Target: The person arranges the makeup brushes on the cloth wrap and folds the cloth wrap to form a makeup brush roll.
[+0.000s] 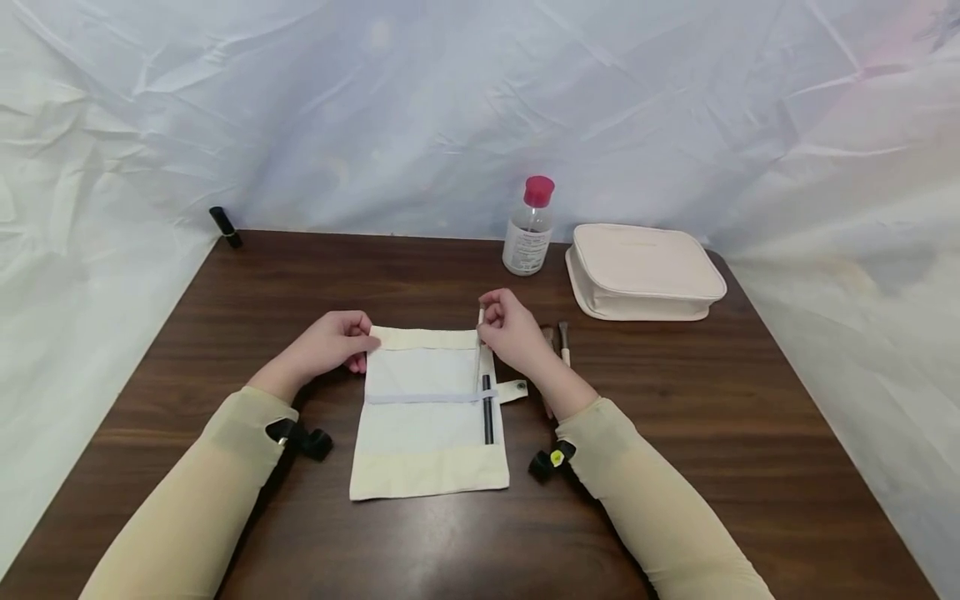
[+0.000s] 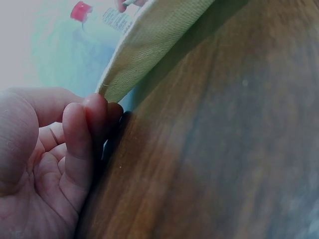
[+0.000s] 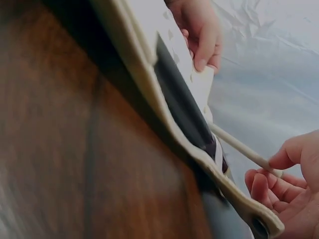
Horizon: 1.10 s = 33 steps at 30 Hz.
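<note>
A cream fabric roll-up pouch (image 1: pixel 420 429) lies unrolled on the table, an elastic band (image 1: pixel 420 398) running across its middle. My left hand (image 1: pixel 333 337) pinches its upper left corner between thumb and fingers; in the left wrist view that fabric edge (image 2: pixel 137 57) is lifted off the wood. At the upper right edge, my right hand (image 1: pixel 513 329) pinches the top end of a thin cream-coloured stick (image 3: pixel 244 149), whose lower part runs down over the pouch toward the band. Just right of it, a black pen-like stick (image 1: pixel 488 417) sits under the band. A snap tab (image 1: pixel 513 390) sticks out on the right.
Brushes (image 1: pixel 565 335) lie partly hidden under my right forearm. Behind stand a clear bottle (image 1: pixel 527 242) with a red cap and a pale zipped case (image 1: pixel 648 271). A small black tube (image 1: pixel 226 227) is at the far left corner, by the hanging cloth (image 1: pixel 420 108).
</note>
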### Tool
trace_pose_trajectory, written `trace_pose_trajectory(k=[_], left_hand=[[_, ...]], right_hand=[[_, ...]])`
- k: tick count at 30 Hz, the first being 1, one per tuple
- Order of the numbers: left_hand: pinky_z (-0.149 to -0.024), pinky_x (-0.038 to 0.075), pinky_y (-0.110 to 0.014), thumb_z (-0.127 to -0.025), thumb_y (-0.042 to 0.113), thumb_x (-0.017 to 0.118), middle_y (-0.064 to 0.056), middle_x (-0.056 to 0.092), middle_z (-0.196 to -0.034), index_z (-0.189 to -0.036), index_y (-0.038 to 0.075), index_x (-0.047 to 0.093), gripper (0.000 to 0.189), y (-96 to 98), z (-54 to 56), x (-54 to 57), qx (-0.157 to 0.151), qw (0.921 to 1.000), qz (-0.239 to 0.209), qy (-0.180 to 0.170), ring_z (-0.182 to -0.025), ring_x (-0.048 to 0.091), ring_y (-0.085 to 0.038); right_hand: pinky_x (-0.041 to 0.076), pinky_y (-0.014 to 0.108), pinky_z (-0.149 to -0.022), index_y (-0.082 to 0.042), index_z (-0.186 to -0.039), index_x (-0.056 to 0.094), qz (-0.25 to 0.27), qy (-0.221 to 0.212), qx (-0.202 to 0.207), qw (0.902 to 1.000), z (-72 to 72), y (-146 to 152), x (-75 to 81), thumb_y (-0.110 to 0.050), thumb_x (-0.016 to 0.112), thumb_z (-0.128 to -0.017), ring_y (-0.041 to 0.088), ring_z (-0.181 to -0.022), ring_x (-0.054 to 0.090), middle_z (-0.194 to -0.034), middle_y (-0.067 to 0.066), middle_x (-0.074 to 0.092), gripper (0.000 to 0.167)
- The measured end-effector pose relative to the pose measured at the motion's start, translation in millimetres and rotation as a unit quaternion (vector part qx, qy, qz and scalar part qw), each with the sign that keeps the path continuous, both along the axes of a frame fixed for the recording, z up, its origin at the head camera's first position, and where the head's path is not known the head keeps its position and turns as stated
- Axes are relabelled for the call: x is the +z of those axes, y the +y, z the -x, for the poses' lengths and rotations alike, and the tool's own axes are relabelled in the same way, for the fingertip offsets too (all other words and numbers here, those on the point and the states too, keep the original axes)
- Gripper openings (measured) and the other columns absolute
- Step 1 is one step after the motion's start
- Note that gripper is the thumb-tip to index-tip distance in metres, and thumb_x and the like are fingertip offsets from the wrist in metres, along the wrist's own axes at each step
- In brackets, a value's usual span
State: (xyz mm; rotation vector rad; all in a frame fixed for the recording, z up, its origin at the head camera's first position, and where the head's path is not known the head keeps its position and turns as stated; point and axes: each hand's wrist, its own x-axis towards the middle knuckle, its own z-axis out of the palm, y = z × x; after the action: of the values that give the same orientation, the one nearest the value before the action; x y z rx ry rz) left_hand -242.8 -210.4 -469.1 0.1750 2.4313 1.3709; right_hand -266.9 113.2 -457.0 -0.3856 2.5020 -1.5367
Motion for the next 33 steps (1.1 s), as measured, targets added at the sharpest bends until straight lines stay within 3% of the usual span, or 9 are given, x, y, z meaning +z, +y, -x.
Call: trace_pose_trajectory(k=[3,8,22,29,33], left_hand=[[-0.063,0.060,-0.032,-0.099,0.019,0.070,-0.011,0.067,-0.073,-0.101,0.001,0.060,0.021,-0.4,0.1,1.0,-0.001,1.0000,0.004,0.002,-0.063,0.067,-0.025],[-0.064,0.060,-0.032,-0.099,0.021,0.071,-0.010,0.067,-0.073,-0.102,0.003,0.059,0.022,-3.5,-1.1,0.5,0.001,1.0000,0.009,-0.002,-0.063,0.067,-0.025],[-0.063,0.060,-0.033,-0.099,0.021,0.071,-0.011,0.068,-0.073,-0.100,0.003,0.060,0.021,-2.9,-0.5,-1.6,-0.004,1.0000,0.007,0.004,-0.063,0.068,-0.026],[-0.062,0.059,-0.031,-0.100,0.021,0.070,-0.008,0.067,-0.073,-0.103,0.002,0.059,0.022,-2.8,-0.8,-2.3,-0.007,1.0000,0.000,-0.001,-0.063,0.067,-0.023],[-0.061,0.059,-0.031,-0.100,0.020,0.069,-0.008,0.067,-0.073,-0.104,0.002,0.059,0.021,-1.6,-0.8,-1.7,-0.005,1.0000,-0.001,0.001,-0.063,0.066,-0.023]], right_hand=[[0.047,0.032,-0.065,-0.005,-0.137,0.051,0.001,-0.005,0.018,0.9998,-2.5,-3,-1.9,-0.007,0.058,-0.094,0.020,-0.075,0.054,-0.090,0.005,0.058,0.043],[0.049,0.032,-0.062,-0.002,-0.138,0.052,0.007,-0.031,0.051,0.9982,-5.3,-4,-3.3,-0.005,0.058,-0.093,0.022,-0.071,0.059,-0.089,0.007,0.060,0.045],[0.052,0.032,-0.057,-0.006,-0.125,0.058,-0.017,-0.057,0.129,0.9899,-14.6,-1,-0.7,-0.007,0.064,-0.095,0.021,-0.063,0.059,-0.087,0.007,0.061,0.030],[0.053,0.030,-0.060,-0.007,-0.108,0.065,-0.026,-0.074,0.127,0.9888,-14.8,-1,-3.9,-0.013,0.067,-0.098,0.019,-0.066,0.062,-0.080,0.006,0.066,0.012],[0.053,0.030,-0.062,-0.009,-0.101,0.071,-0.054,-0.061,0.124,0.9889,-14.6,3,-4.0,-0.018,0.068,-0.099,0.019,-0.069,0.064,-0.078,0.005,0.068,0.009]])
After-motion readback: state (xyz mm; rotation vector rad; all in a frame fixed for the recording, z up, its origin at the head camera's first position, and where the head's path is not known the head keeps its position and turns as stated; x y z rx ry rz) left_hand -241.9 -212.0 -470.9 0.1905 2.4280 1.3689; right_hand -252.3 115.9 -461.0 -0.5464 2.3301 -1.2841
